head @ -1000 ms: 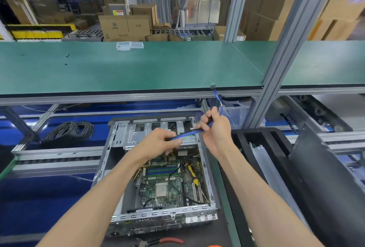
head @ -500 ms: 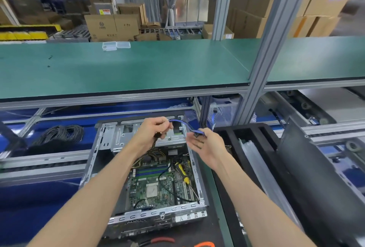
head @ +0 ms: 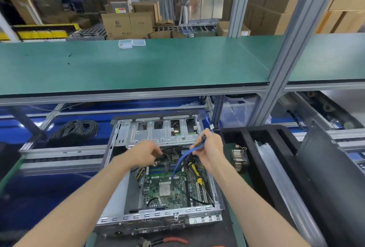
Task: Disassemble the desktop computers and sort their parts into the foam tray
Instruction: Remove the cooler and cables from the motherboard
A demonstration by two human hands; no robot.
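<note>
Warehouse bench [head: 138,64]; open desktop case [head: 162,215], motherboard [head: 167,187] still in. Right hand [head: 210,149] pinches blue cable [head: 180,162], left hand [head: 147,153] grips black wires [head: 167,152]. Foam tray [head: 254,159] mostly unfilled.

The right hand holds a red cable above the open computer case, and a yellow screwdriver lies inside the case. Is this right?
Not quite: the head view shows the cable in the right hand is blue, not red. The rest stands: the hand is above the open case, and the yellow screwdriver lies inside.
</note>
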